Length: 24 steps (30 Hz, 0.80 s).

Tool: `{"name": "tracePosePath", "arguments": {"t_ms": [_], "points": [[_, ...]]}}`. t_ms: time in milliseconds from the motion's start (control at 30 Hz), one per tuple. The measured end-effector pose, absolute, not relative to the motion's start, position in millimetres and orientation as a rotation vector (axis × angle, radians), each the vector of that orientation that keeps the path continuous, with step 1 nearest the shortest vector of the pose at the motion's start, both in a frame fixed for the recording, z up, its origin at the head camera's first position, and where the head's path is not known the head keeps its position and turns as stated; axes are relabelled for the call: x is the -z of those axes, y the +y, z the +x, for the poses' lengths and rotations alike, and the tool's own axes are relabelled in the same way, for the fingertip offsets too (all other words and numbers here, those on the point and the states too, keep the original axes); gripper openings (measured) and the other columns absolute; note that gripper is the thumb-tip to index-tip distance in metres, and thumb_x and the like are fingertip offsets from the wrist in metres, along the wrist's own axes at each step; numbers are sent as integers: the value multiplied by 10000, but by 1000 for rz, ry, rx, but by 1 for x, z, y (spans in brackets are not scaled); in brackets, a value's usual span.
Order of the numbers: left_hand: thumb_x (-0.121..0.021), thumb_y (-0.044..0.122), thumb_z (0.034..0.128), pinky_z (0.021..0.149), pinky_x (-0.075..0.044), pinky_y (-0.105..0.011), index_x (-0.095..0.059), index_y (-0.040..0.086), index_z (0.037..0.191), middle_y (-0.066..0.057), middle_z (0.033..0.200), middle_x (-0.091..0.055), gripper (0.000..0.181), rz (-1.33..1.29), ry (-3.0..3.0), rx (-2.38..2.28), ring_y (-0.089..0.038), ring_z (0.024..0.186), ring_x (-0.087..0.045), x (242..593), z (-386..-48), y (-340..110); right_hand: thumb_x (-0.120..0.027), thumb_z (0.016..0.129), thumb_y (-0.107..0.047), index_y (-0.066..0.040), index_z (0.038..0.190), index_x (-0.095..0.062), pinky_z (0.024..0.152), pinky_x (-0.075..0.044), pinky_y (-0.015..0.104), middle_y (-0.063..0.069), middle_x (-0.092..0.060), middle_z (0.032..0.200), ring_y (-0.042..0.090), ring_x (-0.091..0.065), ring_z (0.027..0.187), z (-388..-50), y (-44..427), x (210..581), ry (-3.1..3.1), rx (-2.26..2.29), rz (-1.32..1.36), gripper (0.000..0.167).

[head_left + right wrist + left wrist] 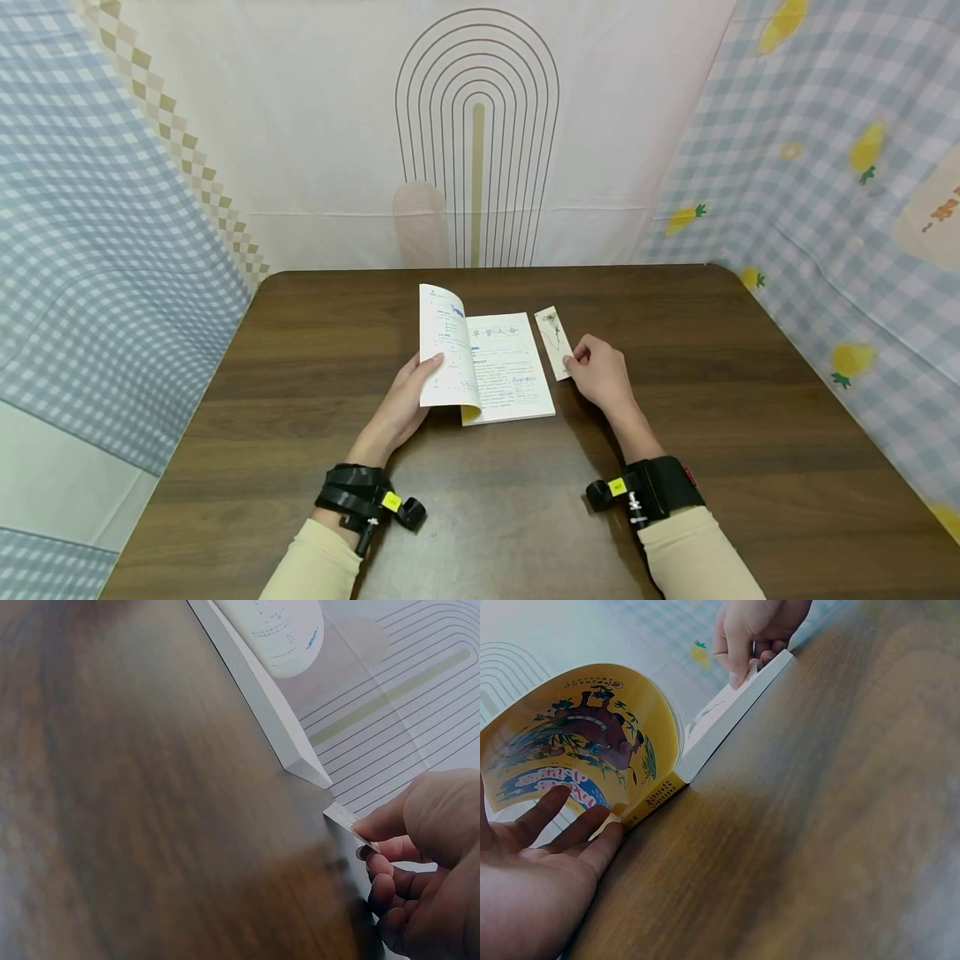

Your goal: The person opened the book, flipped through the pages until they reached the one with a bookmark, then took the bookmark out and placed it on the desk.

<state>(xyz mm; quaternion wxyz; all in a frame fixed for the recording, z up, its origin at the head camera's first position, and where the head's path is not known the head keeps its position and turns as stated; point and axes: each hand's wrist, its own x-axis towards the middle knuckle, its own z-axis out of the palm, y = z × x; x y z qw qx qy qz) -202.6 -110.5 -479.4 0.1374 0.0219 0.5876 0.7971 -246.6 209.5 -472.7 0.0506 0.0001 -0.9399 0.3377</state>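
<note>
A paperback book [513, 375] lies open on the table, its yellow illustrated cover [577, 735] facing the left wrist view. My left hand [405, 396] holds up the cover and front pages [447, 350], thumb on the printed side and fingers behind. To the right of the book, my right hand [602, 372] pinches the lower right edge of a pale bookmark [553, 340] with a dark plant drawing. In the right wrist view the bookmark [346, 823] sits between thumb and fingertips, just beyond the book's corner [307, 766].
The brown wooden table [300, 333] extends around the book on all sides. A white cloth [322, 125] with an arch pattern hangs behind it, and blue checked cloths [795, 167] hang at both sides. Each wrist wears a black strap with a small camera [411, 513].
</note>
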Motion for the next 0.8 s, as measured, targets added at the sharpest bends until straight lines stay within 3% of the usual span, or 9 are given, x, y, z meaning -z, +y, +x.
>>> {"name": "tracePosePath", "arguments": {"t_ms": [800], "points": [[-441,378,1148,919,-531,-289,-416,137,1602,-100,1335,-665,514,93,1711,-2325,-150,1096,-688,481,-202,-110,-757,977,-235,-39,942,-650,672,-459,380,98,-626,828,267,-575,738,-245,213,470,-2887,-1085,-31,226]]}}
